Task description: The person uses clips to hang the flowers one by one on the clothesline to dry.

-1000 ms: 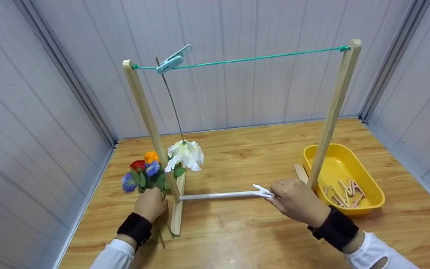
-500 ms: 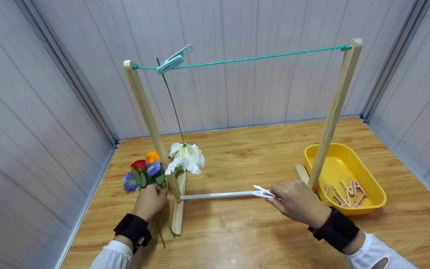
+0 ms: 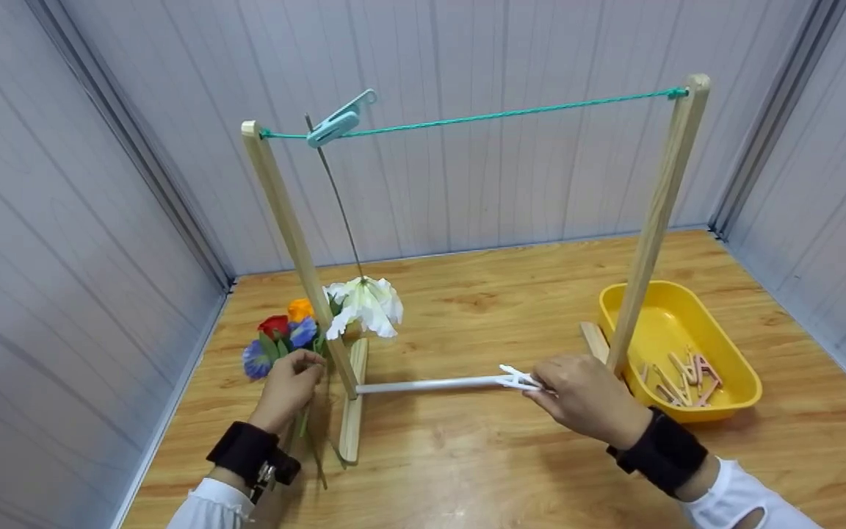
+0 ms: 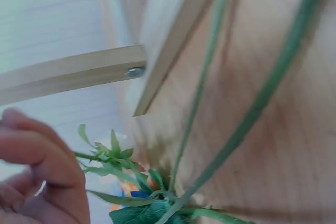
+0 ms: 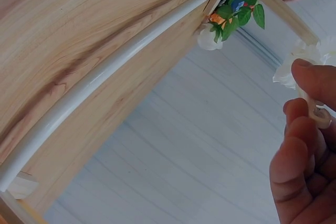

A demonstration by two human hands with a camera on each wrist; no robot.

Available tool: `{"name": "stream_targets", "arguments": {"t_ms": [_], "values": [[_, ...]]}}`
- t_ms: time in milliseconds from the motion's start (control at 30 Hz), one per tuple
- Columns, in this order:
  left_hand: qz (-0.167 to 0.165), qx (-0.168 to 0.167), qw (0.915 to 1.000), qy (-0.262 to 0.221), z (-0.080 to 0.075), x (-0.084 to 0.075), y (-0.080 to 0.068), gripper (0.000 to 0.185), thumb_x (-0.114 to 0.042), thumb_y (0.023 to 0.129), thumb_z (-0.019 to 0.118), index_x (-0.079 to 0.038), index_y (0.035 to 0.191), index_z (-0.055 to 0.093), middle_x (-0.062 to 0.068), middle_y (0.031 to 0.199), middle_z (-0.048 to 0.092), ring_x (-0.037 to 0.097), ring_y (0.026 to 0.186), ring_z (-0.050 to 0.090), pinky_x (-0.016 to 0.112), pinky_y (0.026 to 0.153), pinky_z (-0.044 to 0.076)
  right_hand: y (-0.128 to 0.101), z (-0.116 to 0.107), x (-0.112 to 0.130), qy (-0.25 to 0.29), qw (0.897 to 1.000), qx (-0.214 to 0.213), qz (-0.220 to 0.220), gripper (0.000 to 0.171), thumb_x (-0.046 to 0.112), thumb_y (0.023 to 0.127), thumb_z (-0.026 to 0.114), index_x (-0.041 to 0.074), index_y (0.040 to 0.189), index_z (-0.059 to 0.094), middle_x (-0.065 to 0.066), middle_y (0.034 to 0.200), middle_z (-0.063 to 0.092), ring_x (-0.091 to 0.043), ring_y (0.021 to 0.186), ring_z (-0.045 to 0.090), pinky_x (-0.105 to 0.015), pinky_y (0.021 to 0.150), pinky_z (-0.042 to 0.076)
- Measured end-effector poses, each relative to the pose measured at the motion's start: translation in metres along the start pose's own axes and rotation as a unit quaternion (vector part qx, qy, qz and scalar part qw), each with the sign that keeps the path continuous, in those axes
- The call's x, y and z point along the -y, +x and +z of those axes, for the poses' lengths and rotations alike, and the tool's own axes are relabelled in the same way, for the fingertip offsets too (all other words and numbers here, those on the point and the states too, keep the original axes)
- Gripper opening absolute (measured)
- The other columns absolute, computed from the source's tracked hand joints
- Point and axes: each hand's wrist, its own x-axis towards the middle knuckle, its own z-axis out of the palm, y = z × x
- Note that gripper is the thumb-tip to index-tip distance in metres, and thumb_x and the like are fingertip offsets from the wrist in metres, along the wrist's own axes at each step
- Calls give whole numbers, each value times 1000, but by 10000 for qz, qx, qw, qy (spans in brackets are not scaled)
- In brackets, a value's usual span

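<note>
White plastic clothespin [image 3: 517, 378] is pointing left, lengthwise — I'm pinching it in my right hand [image 3: 586, 397]; my left hand [image 3: 289, 388] is gripping the mixed-colour flower bunch [image 3: 282, 339], wrist low.

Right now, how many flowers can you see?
5: a white flower hanging from the string, and red, orange and two purple ones at the left hand. More may hide.

The white clothespin [image 3: 517, 378] is half covered by the right hand [image 3: 586, 397]. Flower stems [image 3: 313, 448] are partly hidden under the left hand [image 3: 287, 388], blurred in the left wrist view.
</note>
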Motion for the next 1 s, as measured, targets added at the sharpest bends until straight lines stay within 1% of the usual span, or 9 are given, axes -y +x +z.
{"name": "stream_targets", "arguments": {"t_ms": [100,233,333,467,633,700,767,933,1000], "values": [[116,59,9993,-341,-6,-5,0,26,-6,112,51,9,124,70,16,105,72,13,77,57,27,67,46,0,0,0,8,10000,18,-2,28,8,83,92,11,82,65,6,68,55,-3,62,42,-20,55,36],[92,198,9944,-1035,-14,-9,3,36,2,111,41,10,134,67,18,117,73,15,83,67,27,68,55,0,0,-1,52,10000,-7,-39,28,7,83,92,10,82,64,6,68,54,-2,62,41,-19,55,36],[216,279,9908,-1306,-19,-9,5,38,7,110,42,9,142,62,22,124,70,14,85,71,29,68,61,0,0,-1,68,9999,-51,-68,30,6,82,92,11,81,63,6,67,53,-1,62,40,-19,55,36],[740,75,9883,-1333,-19,-12,6,38,1,111,57,9,147,58,29,134,66,5,95,73,25,80,64,0,0,-1,87,9999,-38,-47,29,6,82,92,11,81,63,6,67,53,-1,62,40,-19,54,36],[1585,-553,9809,-979,-17,-15,9,36,-10,115,54,9,144,61,32,131,68,3,102,74,25,85,65,-1,-1,-1,100,10000,7,-5,28,7,83,92,11,82,64,6,68,54,-2,62,41,-20,55,37],[2004,-942,9729,-669,-17,-17,10,33,-8,115,52,11,139,63,31,122,71,3,100,74,24,84,64,-1,-1,-1,96,10000,3,-5,28,7,83,92,11,81,64,7,68,54,-2,62,41,-20,55,37],[2369,-1334,9611,-488,-16,-19,10,30,-3,114,51,13,135,65,31,114,73,4,97,74,22,83,63,-1,-1,-2,101,9999,-12,1,29,7,83,92,12,81,63,7,68,53,-2,62,40,-20,55,36],[2870,-2215,9319,-134,-19,-28,10,24,0,113,52,11,124,70,25,97,77,4,86,73,11,78,57,-2,-3,-3,156,9999,10,31,31,7,84,91,12,80,61,7,68,52,-1,63,39,-19,55,35],[3070,-2538,9172,64,-21,-34,10,23,0,112,53,10,118,72,22,91,76,4,80,71,8,75,54,-2,-4,-3,167,9999,22,39,31,6,84,91,12,80,61,7,68,53,-1,63,39,-19,55,35]]}}
